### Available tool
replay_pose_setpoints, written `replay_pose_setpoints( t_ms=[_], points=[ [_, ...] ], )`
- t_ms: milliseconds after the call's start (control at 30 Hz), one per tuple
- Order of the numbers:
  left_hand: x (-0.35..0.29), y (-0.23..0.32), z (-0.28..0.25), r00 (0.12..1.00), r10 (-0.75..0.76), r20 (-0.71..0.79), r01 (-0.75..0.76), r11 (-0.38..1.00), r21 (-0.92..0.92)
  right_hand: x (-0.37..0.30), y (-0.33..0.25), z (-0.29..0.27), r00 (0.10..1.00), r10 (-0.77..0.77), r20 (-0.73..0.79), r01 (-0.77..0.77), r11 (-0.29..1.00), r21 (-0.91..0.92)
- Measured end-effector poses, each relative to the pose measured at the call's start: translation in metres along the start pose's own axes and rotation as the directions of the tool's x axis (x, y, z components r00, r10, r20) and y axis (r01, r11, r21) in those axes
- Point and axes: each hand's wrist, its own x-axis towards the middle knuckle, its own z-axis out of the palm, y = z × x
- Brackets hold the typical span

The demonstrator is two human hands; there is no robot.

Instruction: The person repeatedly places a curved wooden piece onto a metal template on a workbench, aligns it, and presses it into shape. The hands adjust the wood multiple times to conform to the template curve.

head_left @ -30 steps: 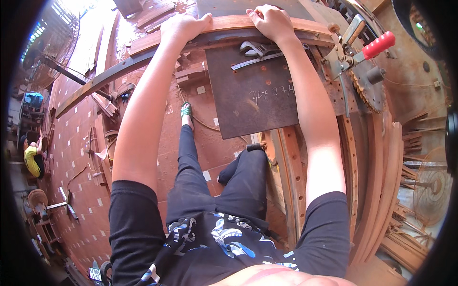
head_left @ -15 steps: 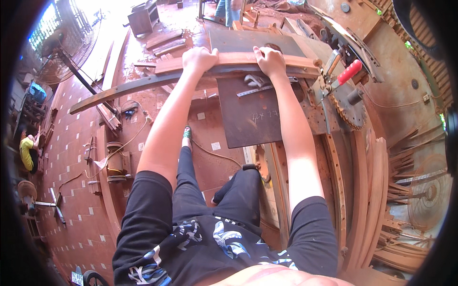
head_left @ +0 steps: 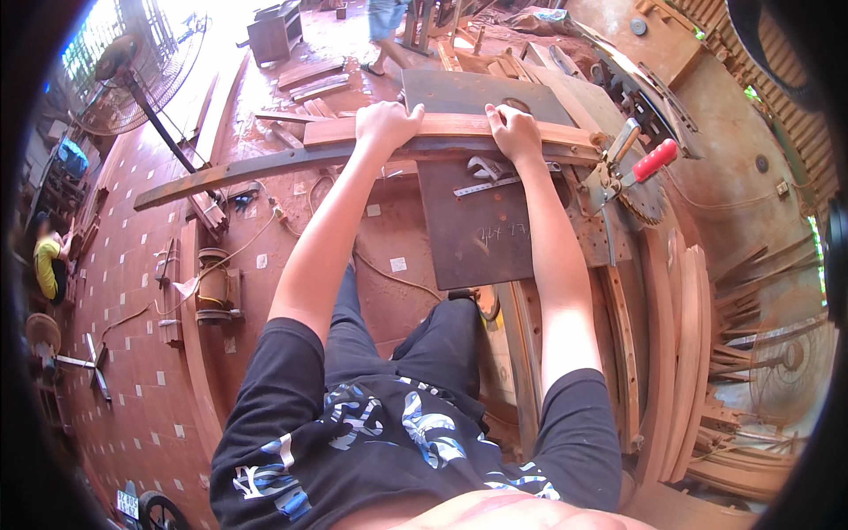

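Observation:
Both my hands rest on a long reddish wooden strip (head_left: 455, 124), which lies along a dark, slightly curved bar (head_left: 238, 170). My left hand (head_left: 386, 125) is wrapped over the strip left of the metal table. The fingers of my right hand (head_left: 515, 134) curl over it farther right, above the dark metal table (head_left: 477, 234). At the strip's right end stands a toggle clamp with a red handle (head_left: 654, 161). A toothed circular saw blade (head_left: 647, 205) shows just beyond the clamp, partly covered. An adjustable wrench (head_left: 483, 168) and a metal ruler (head_left: 481, 188) lie on the table near my right wrist.
Long curved wooden pieces (head_left: 685, 353) stand stacked to the right. A pedestal fan (head_left: 132, 75) is at the far left. A cable (head_left: 397, 278) crosses the tiled floor by my legs. One person (head_left: 384, 31) stands at the back; another (head_left: 50, 261) crouches at the left.
My view has shifted a little. My hands keep their grip on the strip. The red clamp handle appears lower and less of the blade shows. The person at the back has moved left.

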Motion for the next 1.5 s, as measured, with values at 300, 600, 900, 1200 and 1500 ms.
replay_pose_setpoints(
  t_ms=[300,600,900,1200,1500],
  points=[
    [0.001,-0.011,0.009,0.998,0.055,-0.021,-0.055,0.998,0.029,0.003,-0.004,-0.003,0.992,-0.007,0.125,0.007,1.0,-0.004],
    [-0.008,-0.008,0.003,0.998,0.059,-0.022,-0.059,0.998,-0.005,-0.002,-0.013,-0.017,0.965,-0.015,0.261,0.03,0.998,-0.055],
    [-0.013,-0.011,0.009,0.994,0.092,-0.066,-0.095,0.994,-0.048,-0.006,-0.007,-0.014,0.946,-0.04,0.322,0.053,0.998,-0.029],
    [-0.017,-0.009,0.009,0.995,0.093,-0.032,-0.095,0.993,-0.068,-0.012,-0.015,-0.022,0.923,-0.028,0.384,0.052,0.997,-0.052],
    [-0.024,-0.017,0.027,0.974,0.133,-0.183,-0.134,0.991,0.008,-0.011,0.011,-0.012,0.911,-0.18,0.37,0.199,0.98,-0.015]
  ],
)
